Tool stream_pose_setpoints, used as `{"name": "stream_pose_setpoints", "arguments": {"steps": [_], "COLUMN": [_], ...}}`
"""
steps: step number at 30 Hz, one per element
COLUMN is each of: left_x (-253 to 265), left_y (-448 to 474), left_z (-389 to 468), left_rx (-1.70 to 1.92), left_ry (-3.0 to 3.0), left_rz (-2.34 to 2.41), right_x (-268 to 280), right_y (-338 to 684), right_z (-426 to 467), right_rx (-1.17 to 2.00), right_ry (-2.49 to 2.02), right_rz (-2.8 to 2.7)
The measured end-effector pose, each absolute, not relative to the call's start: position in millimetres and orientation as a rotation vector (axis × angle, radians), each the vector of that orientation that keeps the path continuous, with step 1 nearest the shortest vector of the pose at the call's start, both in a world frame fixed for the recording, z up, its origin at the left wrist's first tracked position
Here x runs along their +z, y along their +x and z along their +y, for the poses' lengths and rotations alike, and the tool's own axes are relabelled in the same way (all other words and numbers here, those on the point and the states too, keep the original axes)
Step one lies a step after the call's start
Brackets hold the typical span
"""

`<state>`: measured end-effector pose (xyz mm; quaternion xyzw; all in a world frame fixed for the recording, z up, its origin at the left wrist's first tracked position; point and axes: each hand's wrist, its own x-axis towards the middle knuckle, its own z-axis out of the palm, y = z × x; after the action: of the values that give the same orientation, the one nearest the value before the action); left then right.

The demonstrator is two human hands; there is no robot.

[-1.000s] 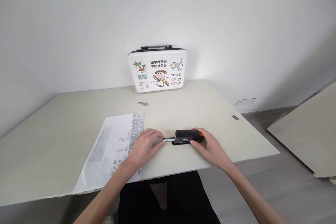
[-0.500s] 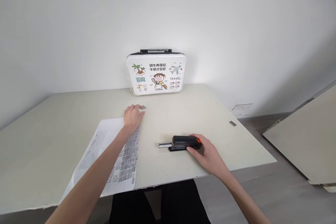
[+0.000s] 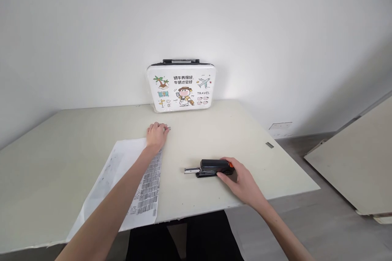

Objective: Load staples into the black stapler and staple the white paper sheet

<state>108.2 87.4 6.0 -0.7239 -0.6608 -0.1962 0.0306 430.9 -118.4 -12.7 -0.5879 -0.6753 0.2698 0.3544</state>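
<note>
In the head view, the left hand (image 3: pixel 157 135) is at the staples (image 3: pixel 169 128) on the far part of the table (image 3: pixel 196 142), just beyond the paper (image 3: pixel 130 147). Its thumb and fingers stand close together; the fingers hide much of the staples, so I cannot tell whether they are pinched or only touched. The right hand (image 3: pixel 240 179) grips the back end of the stapler (image 3: pixel 216 166), which lies on the table near its front edge, thumb on the near side and fingers over the top. The rail (image 3: pixel 192 170) sticks out of the stapler's front, toward the left.

For a clean pick, I would pinch 1 strip along its 2 long sides with the fingertips, squeezing lightly, since a thin strip may snap. Sliding it clear of its neighbours before lifting should help. The right hand does well to hold the stapler flat, with light pressure, so the rail stays straight. The left forearm passes over the paper; keeping it high should avoid dragging the sheet.
</note>
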Motion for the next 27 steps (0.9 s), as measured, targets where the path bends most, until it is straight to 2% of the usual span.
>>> {"name": "stream_pose_setpoints", "arguments": {"steps": [7,12,16,18,27], "left_x": [14.3,28.3,42.0,47.7,46.0], "left_y": [116.6,140.5,158.2,161.7,154.3], "left_z": [70.5,23.1,-32.8,-57.1,-96.9], "left_rx": [-0.757,-0.936,-1.379,-1.492,-1.294], "left_ry": [-2.380,-2.592,-2.827,-2.872,-2.846], "left_rz": [-1.930,-1.855,-1.971,-2.001,-2.090], "right_x": [-12.9,-12.4,-15.3,-16.8,-19.4], "right_y": [429.8,429.4,430.6,431.3,433.0], "right_z": [-118.1,-119.2,-118.1,-117.3,-115.0], "right_rx": [0.682,0.679,0.682,0.688,0.698], "right_ry": [-1.514,-1.521,-1.509,-1.509,-1.489], "right_rz": [-1.758,-1.745,-1.745,-1.741,-1.751]}}
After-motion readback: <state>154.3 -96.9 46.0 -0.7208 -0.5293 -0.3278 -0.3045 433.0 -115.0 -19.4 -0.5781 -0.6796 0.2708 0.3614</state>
